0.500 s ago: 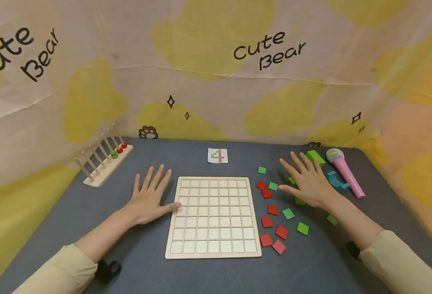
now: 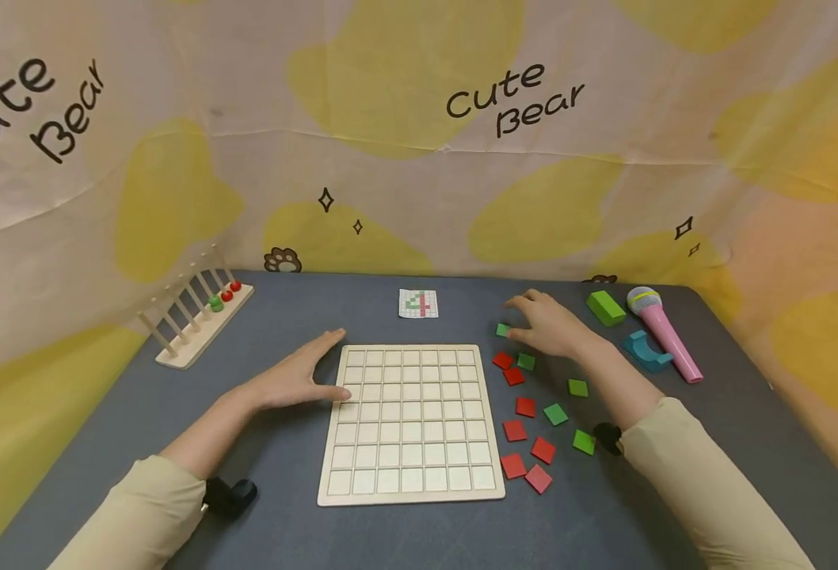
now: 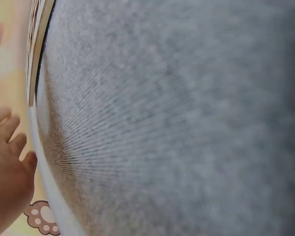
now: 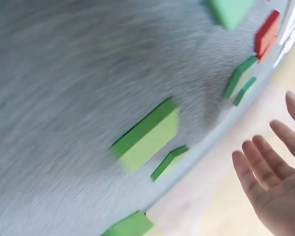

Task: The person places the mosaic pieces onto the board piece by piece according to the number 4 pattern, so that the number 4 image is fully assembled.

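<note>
Left hand [image 2: 294,380] relaxed, flat on bench [image 2: 105,427] touching grid board [image 2: 412,419] mid-frame; right hand [image 2: 550,328] loose, unclenched, fingertips at green tile [image 2: 502,329], right of centre

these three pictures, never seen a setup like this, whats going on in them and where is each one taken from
A person works with two bare hands; there is no machine. The wide picture comes from a camera on their head. The two blurry ones come from cameras on each wrist, very close to the grey table.

On the table lie a wooden grid board, red tiles, green tiles, a small pattern card, a peg rack, a green block and a toy microphone.

The left hand rests at the board's edge. The right hand touches a green tile; whether it grips it is unclear.
</note>
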### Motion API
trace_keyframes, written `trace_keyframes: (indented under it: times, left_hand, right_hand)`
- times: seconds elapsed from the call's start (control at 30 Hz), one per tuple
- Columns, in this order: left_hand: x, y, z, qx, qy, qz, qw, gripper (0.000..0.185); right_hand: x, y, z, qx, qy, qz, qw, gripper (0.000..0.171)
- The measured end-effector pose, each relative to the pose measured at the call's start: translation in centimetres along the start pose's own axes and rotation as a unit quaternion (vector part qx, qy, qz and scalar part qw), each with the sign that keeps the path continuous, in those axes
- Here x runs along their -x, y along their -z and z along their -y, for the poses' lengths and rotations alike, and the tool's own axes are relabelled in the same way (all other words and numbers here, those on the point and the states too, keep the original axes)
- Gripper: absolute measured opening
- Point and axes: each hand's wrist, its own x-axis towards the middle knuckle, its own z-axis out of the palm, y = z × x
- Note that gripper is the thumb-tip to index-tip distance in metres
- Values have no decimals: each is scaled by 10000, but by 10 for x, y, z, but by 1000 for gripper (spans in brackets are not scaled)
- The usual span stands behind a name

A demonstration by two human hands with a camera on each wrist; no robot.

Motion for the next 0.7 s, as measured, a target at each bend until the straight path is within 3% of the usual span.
trace_keyframes:
  times: [0.33, 0.7]
  left_hand:
    - [-2, -3, 11, 27, -464, 152, 9988, 112]
    - [-3, -5, 14, -17, -492, 191, 9986, 114]
  right_hand:
    - [-24, -1, -6, -822, -166, 579, 9948, 43]
    - [-30, -9, -14, -1094, -354, 722, 9907, 33]
